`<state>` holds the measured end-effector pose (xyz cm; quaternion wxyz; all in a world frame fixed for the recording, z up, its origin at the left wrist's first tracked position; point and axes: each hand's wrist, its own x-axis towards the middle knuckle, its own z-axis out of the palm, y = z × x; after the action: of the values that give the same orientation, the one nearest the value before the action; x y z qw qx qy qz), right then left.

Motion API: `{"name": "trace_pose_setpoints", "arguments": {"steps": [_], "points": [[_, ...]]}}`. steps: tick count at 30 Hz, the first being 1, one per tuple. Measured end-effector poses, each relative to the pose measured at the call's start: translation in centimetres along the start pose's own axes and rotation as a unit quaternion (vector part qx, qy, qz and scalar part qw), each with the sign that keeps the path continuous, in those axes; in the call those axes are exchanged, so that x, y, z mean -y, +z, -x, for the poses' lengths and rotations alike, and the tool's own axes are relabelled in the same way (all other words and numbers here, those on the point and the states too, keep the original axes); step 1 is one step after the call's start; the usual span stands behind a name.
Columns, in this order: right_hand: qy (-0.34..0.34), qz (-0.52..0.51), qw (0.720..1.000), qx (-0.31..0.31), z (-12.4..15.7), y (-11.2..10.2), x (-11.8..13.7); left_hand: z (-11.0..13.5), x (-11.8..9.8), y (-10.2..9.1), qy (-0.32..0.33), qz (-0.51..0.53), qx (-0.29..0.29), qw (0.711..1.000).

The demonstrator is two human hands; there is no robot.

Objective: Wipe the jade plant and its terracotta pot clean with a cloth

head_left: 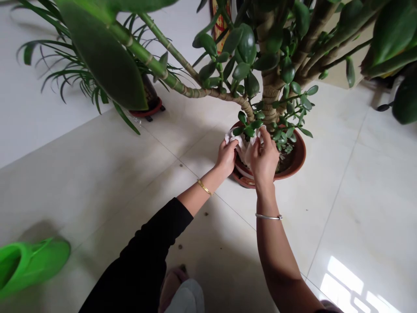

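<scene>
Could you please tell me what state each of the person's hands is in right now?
Left hand: closed, holding a white cloth.
Right hand: closed, fingers pinching the same cloth.

Pale tile floor (325, 195); terracotta pot (295, 158) on saucer (241, 180), red wheeled plant stand (150, 108), green plastic object (32, 267).

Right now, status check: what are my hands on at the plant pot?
Left hand and right hand pinching white cloth. Cloth at rim of brown plant pot. Jade plant leaves just above the hands.
</scene>
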<state>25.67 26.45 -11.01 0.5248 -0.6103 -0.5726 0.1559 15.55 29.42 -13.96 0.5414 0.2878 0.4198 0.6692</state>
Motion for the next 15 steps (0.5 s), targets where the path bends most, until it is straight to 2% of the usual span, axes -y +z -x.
{"name": "trace_pose_setpoints", "arguments": {"steps": [4, 10, 15], "points": [[0.012, -0.06, 0.998, 0.019, -0.7, 0.3, -0.8, 0.1, 0.2, 0.3, -0.016, 0.038, 0.037, 0.998], [0.048, -0.205, 0.977, 0.04, -1.6, 1.0, -2.6, 0.1, 0.5, 0.3, -0.03, 0.037, 0.027, 0.998], [0.085, -0.26, 0.962, 0.006, -1.1, 2.2, -3.3, 0.2, 0.4, 0.5, -0.031, 0.04, 0.033, 0.998]]}}
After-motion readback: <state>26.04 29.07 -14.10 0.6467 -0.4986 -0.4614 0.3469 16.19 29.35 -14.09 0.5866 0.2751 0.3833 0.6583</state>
